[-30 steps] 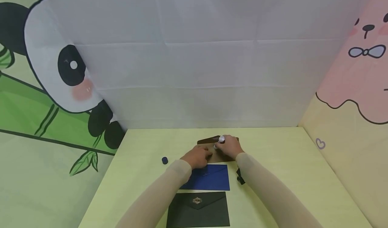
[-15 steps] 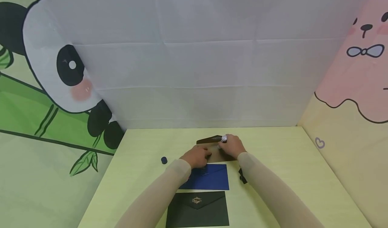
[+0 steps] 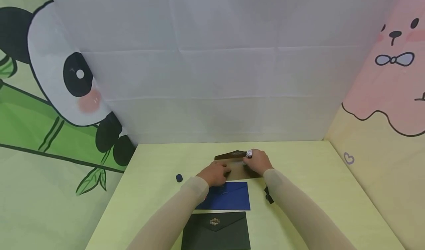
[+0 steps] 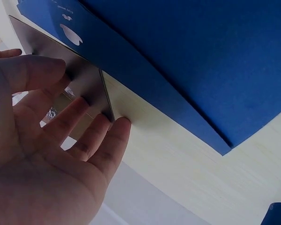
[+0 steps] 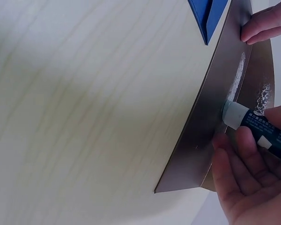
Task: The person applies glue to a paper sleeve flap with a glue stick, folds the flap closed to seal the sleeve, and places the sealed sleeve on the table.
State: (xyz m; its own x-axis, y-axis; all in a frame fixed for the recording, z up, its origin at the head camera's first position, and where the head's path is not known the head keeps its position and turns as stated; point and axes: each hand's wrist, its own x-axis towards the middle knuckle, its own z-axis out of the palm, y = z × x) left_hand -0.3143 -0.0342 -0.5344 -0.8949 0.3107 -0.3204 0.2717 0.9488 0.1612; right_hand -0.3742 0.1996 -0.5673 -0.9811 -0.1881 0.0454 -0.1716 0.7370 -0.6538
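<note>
A brown envelope [image 3: 237,170] lies at the far side of the table with its flap [image 3: 231,155] folded open. My right hand [image 3: 259,161] pinches a glue stick [image 5: 260,126] between thumb and fingers, its tip touching the envelope near the fold. A white glue streak [image 5: 237,75] marks the body beside the tip, and a rough white patch [image 5: 263,98] shows on the flap. My left hand [image 3: 214,173] rests its extended fingertips on the envelope's left part. Under the left wrist lies a blue envelope [image 3: 232,200], partly covered.
Nearest me is a dark green envelope [image 3: 216,231] with a gold emblem. A dark blue cap [image 3: 179,178] stands on the table [image 3: 149,191] at the left. Beside my right forearm lies a small black object [image 3: 269,195], partly hidden.
My right hand has slid to the right along the brown envelope with the glue stick. The left hand holds its place on the envelope.
</note>
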